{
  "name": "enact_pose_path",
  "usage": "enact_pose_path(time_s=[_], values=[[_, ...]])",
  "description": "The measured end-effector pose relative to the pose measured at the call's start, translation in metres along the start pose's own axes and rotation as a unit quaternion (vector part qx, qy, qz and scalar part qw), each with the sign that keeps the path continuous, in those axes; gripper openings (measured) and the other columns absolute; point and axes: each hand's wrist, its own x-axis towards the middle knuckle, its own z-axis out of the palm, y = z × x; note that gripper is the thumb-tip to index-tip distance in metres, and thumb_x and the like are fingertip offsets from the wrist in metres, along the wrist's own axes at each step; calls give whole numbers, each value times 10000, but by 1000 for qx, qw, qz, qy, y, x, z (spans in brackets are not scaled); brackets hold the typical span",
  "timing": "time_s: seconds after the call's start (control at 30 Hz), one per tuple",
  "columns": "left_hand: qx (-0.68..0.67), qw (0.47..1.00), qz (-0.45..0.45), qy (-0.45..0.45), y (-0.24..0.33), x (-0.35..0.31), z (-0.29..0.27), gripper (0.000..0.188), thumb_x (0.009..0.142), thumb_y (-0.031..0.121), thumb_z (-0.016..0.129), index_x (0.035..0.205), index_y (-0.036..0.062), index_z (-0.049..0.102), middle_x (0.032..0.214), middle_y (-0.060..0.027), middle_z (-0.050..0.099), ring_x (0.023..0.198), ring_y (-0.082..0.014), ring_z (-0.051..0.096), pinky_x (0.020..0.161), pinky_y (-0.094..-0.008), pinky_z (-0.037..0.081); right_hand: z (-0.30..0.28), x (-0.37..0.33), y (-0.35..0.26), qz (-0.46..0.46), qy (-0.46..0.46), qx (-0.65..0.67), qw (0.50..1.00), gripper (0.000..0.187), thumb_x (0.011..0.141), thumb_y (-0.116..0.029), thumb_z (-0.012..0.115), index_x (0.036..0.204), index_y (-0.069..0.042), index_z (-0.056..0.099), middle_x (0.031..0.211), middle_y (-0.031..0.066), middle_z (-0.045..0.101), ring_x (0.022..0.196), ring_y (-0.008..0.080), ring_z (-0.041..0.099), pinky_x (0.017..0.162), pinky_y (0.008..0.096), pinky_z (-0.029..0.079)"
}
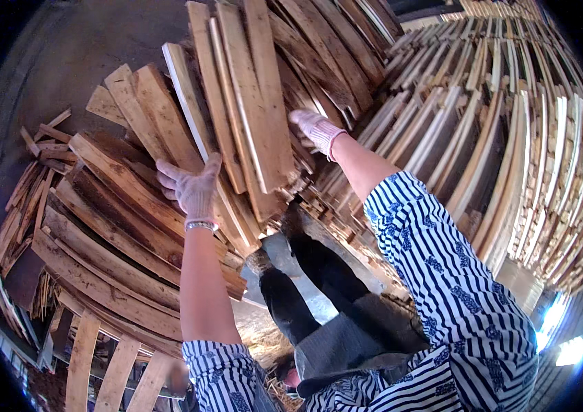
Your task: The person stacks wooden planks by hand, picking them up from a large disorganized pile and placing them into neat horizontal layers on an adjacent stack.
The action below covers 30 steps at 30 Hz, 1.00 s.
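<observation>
My left hand (190, 187), in a pale knitted glove with a bracelet at the wrist, is open with thumb and fingers spread. It is over the near part of a narrow wooden plank (185, 93) with a pale edge. My right hand (317, 132), gloved the same way, is stretched out beside the right edge of a wide light-brown board (264, 89). Its fingers look extended, with nothing visible in them. Several loose boards (229, 82) lie side by side between and beyond my hands, their near ends overlapping unevenly.
Long, bark-edged planks (109, 268) are piled on the left, with broken wood scraps (30, 206) beyond. Tall stacks of spaced boards (470, 137) fill the right. Slats (113, 374) stand at the lower left. My dark-clad legs (325, 268) are close behind the boards.
</observation>
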Motion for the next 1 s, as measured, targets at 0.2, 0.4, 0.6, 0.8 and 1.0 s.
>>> enact_pose_path(time_s=[0.2, 0.4, 0.6, 0.8, 1.0], values=[[-33, 999, 13, 34, -4, -4, 2, 1383, 661, 498, 871, 1577, 45, -61, 1605, -291, 144, 1500, -393, 204, 1230, -509, 177, 50, 47, -10, -57, 100, 134, 984, 671, 1035, -468, 399, 1527, -15, 343, 1586, 160, 360, 1463, 280, 326, 1190, 416, 267], [-455, 887, -72, -33, 15, -28, -38, 1366, 667, 425, 904, 1577, 11, -28, 1436, -314, 470, 1346, -435, 467, 1170, -442, 362, 109, 32, -8, -201, 38, 171, 964, 754, 976, -432, 582, 1530, -2, 308, 1471, 188, 495, 1302, 286, 506, 1091, 364, 397], [-155, 987, -4, -46, 27, -29, -33, 1455, 616, 349, 961, 1577, 39, -86, 1539, -279, 341, 1383, -336, 422, 1157, -423, 368, 107, 35, -21, -135, 21, 183, 974, 916, 856, -459, 780, 1534, -38, 331, 1429, 151, 553, 1319, 245, 504, 1127, 354, 360], [-380, 914, -20, -139, 9, -28, -46, 1266, 745, 217, 879, 1591, 53, -48, 1510, -262, 386, 1328, -309, 483, 1098, -403, 424, 103, 14, -2, -196, -128, 246, 940, 1033, 871, -503, 734, 1532, 49, 164, 1506, 222, 440, 1434, 266, 374, 1212, 366, 242], [-485, 834, -94, -245, -89, -84, -86, 1032, 847, 103, 747, 1604, 111, 46, 1359, -153, 567, 1211, -230, 586, 1006, -352, 525, 115, -106, 36, -115, -97, 277, 949, 1001, 910, -427, 729, 1555, 69, 144, 1473, 141, 509, 1299, 225, 538, 1091, 335, 449]])
